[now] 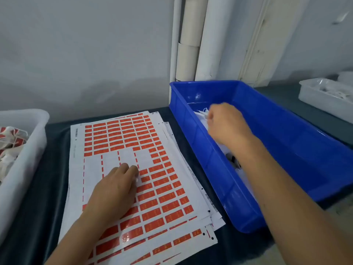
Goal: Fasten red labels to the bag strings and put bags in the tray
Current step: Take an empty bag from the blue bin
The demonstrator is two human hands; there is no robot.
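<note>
1. The right hand (226, 124) is down in the blue bin (298, 150) at the worktop's right side, fingers curled round a white bag (202, 116) near the bin's far end. It is gripping, and from here the hold looks good.

2. The left hand (116, 186) lies flat on the label sheet (133, 169) in the middle of the worktop, fingers straight, pressing and holding nothing. Its fingertips (128, 168) sit at the edge of the bare patch where labels are already gone, right beside the next row of red labels (162, 180).

3. Finished bags (11, 142) with red tags lie in the white tray (28, 155) at the left edge, so that's where this one should end up.

4. My read: this is the fetch step. Lift the bag clear of the others, ideally leading with its string, though I cannot make the string out here.

5. Keep that left palm down so the stacked sheets don't slide, then peel from a corner of the nearest label.

6. Fold the label evenly over the string; a crooked fold would likely show.

7. Another white bin (324, 96) sits at the far right corner, contents unclear.
</note>
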